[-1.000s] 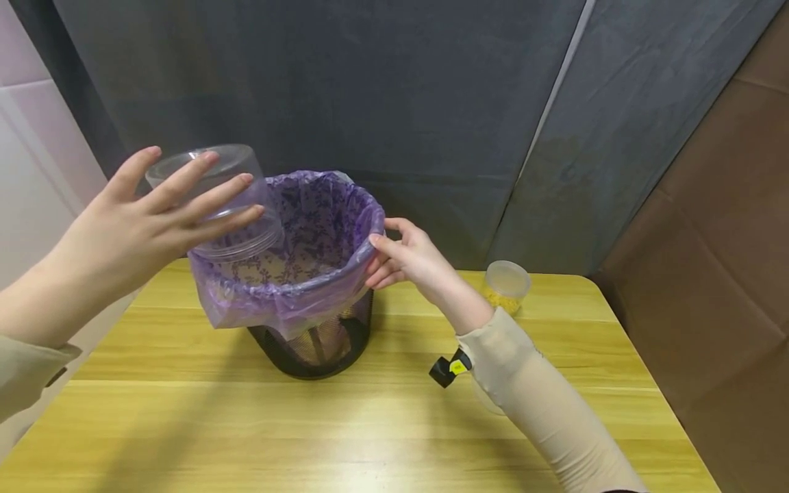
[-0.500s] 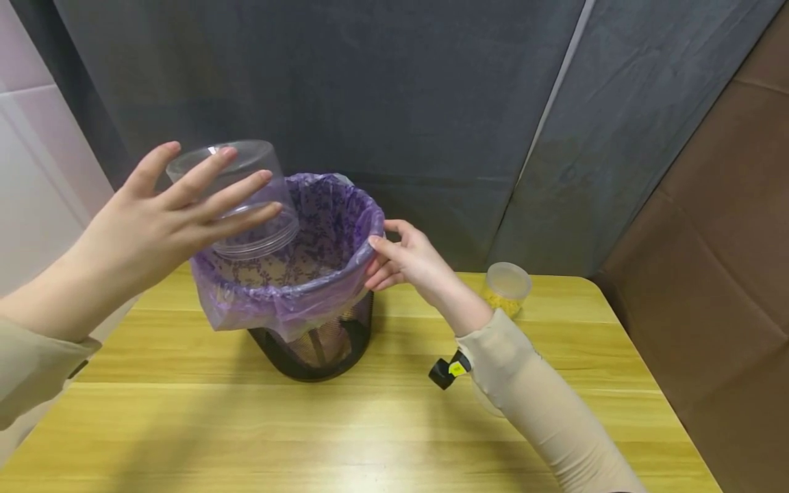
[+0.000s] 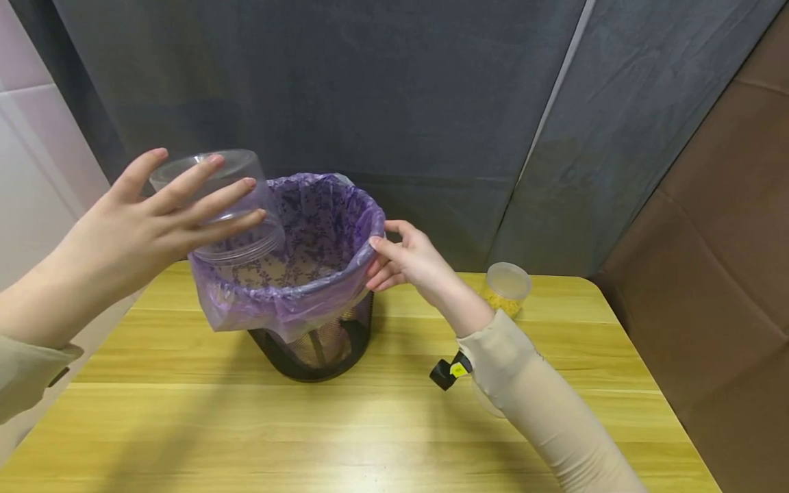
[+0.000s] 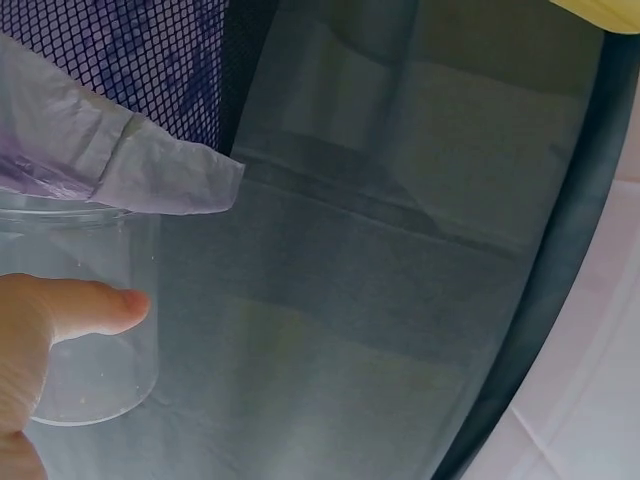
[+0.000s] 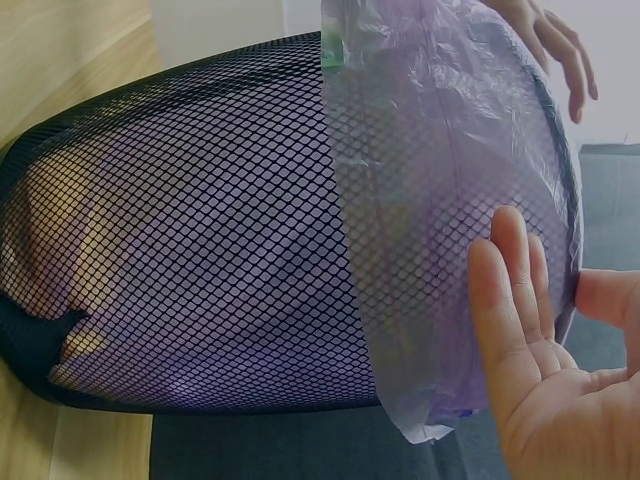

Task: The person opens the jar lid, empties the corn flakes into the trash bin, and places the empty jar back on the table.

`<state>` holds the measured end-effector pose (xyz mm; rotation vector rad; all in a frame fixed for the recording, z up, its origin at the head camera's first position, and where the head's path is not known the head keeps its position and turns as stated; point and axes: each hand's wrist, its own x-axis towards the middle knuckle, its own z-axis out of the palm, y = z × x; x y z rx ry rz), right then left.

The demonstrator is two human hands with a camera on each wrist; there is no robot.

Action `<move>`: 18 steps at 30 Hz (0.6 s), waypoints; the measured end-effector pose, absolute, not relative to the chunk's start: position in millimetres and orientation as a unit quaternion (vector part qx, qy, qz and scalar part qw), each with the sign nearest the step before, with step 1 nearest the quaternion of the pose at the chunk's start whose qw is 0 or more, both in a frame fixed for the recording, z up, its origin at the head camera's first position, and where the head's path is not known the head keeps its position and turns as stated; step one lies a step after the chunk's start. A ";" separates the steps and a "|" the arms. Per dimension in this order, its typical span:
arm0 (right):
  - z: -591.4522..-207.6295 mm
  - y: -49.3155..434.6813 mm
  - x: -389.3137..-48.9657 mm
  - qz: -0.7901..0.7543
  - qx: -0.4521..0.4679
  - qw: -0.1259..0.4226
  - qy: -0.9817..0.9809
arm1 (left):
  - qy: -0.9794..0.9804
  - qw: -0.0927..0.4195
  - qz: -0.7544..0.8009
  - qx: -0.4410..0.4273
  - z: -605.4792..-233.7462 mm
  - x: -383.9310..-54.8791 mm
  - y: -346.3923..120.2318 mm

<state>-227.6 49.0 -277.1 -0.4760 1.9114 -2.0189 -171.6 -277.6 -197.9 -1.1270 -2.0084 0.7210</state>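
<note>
My left hand point(image 3: 154, 219) holds a clear plastic jar point(image 3: 246, 248) bottom up, its mouth turned down over the left side of a wastebasket point(image 3: 320, 349). In the left wrist view the thumb lies along the jar point(image 4: 110, 375). Nothing shows inside the jar. A purple patterned bin liner point(image 3: 290, 311) lines the black mesh basket and folds over its rim. My right hand point(image 3: 413, 257) pinches the lined rim at the right, thumb on top and fingers against the outside, as the right wrist view also shows. The liner's bottom is partly hidden.
A small clear tub point(image 3: 507, 287) with yellow bits stands toward the back right of the wooden table point(image 3: 382, 438). Partly behind the right sleeve point(image 3: 530, 383) lies a faint, clear round thing. A dark curtain point(image 3: 370, 89) hangs behind the table.
My left hand and the jar shifted right over the basket, then back left to about where they were. The right hand has kept its grip on the rim, and the basket has not moved.
</note>
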 end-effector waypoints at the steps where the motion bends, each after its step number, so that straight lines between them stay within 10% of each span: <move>1: -277.2 49.0 -227.6 -0.707 -0.166 0.160 0.669 | -0.778 0.356 0.279 -0.436 -198.1 -171.5 -277.6; 18: -276.3 48.7 -227.6 -0.707 -0.169 0.158 0.669 | -0.776 0.356 0.260 -0.451 -194.2 -169.2 -277.4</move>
